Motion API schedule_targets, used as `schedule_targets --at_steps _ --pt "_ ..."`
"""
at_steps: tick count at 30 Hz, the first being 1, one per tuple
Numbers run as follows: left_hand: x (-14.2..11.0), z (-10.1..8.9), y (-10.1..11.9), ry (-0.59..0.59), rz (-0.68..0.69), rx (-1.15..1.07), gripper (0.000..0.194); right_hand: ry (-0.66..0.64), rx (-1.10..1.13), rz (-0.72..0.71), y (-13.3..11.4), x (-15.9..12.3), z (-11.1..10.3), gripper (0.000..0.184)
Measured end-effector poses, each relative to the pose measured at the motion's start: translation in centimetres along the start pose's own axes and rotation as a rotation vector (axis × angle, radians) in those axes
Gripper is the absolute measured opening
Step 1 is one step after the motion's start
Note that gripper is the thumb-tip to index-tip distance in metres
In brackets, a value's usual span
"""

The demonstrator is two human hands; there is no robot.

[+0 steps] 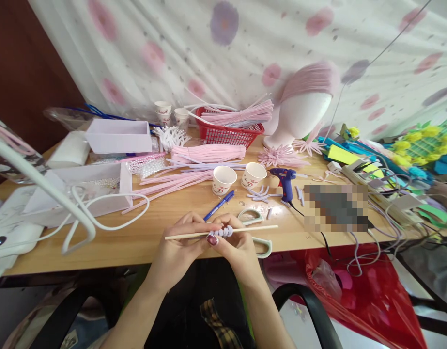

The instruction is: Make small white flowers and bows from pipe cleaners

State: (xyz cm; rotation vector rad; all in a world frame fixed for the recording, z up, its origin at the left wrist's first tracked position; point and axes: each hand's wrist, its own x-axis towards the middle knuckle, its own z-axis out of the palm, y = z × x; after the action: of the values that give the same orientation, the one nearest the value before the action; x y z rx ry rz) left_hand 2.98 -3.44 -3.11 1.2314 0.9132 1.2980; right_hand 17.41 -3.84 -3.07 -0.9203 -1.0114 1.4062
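Observation:
At the table's front edge, a thin wooden stick (261, 228) lies level across both my hands. A pale lilac pipe cleaner (226, 231) is coiled around its middle. My left hand (185, 242) is closed, pinching the stick and the left end of the coil. My right hand (239, 247) is closed too, with its thumb and fingers on the coil's right side. Just beyond my fingers lies a blue pen (219, 206). Scissors with pale green handles (264, 247) lie partly hidden behind my right hand.
Two paper cups (224, 180) stand mid-table beside a blue glue gun (284, 183). Pink pipe cleaners (208, 153) lie behind, before a red basket (226, 135). A white foam head (299, 118) stands at the back. White boxes (117, 135) are left; cables (390, 228) tangle right.

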Motion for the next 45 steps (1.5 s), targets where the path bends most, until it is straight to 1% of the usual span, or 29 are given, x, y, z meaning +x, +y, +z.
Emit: schedule_targets --at_steps 3,5,8,10,12,14,17,20,23,25,28,31,35,39,41,43,45 --pt "-0.3 -0.6 0.4 -0.087 0.031 0.097 0.015 0.005 0.029 0.046 0.4 0.1 0.2 0.025" --pt "-0.6 -0.9 0.7 -0.106 -0.007 0.080 0.021 -0.001 0.066 0.069 0.8 0.1 0.1 0.023" --pt "-1.2 -1.3 0.7 -0.017 -0.122 0.019 0.028 -0.004 0.078 0.092 1.0 0.0 0.0 0.022" --pt "-1.5 -1.6 0.6 0.039 -0.214 0.021 0.029 -0.009 0.057 0.097 0.9 0.0 -0.2 0.021" --pt "-1.6 -1.7 0.2 0.065 -0.288 -0.005 0.028 0.002 0.045 0.083 0.7 0.2 -0.3 0.022" --pt "-1.5 -1.7 -0.3 0.087 -0.319 -0.082 0.033 0.012 0.036 0.063 0.7 0.4 -0.5 0.023" --pt "-1.1 -1.3 -0.9 0.116 -0.305 -0.186 0.039 -0.013 -0.002 0.049 0.9 0.6 -0.7 0.027" --pt "-0.8 -0.6 -1.2 0.187 -0.287 -0.286 0.038 -0.069 -0.089 0.013 0.8 0.5 -0.7 0.030" --pt "-0.8 0.0 -1.0 0.259 -0.280 -0.401 0.035 -0.085 -0.215 -0.026 0.4 0.3 -0.6 0.035" --pt "-0.9 0.3 -0.9 0.287 -0.247 -0.406 0.034 -0.097 -0.252 -0.018 0.1 0.1 -0.4 0.037" --pt "-1.1 0.3 -0.8 0.305 -0.170 -0.347 0.031 -0.146 -0.198 0.028 -0.3 0.0 -0.1 0.038" --pt "-1.3 -0.1 -0.9 0.270 -0.123 -0.262 0.029 -0.164 -0.117 0.027 -0.5 0.1 0.1 0.036" --pt "-1.2 -1.1 -1.2 0.174 -0.119 -0.197 0.026 -0.114 -0.087 0.002 -0.1 0.5 0.1 0.031" --pt "-0.9 -1.5 -1.3 0.153 -0.119 -0.171 0.028 -0.060 -0.101 0.041 0.4 0.8 -0.2 0.031" --pt "-0.9 -1.2 -1.1 0.179 -0.123 -0.178 0.030 -0.016 -0.111 0.036 0.4 1.0 -0.3 0.033" --pt "-1.0 -0.7 -0.7 0.238 -0.138 -0.196 0.029 0.024 -0.141 0.003 0.2 1.1 -0.5 0.033" --pt "-1.2 -0.6 -0.3 0.306 -0.159 -0.222 0.027 0.036 -0.168 -0.037 -0.3 1.3 -0.9 0.031"
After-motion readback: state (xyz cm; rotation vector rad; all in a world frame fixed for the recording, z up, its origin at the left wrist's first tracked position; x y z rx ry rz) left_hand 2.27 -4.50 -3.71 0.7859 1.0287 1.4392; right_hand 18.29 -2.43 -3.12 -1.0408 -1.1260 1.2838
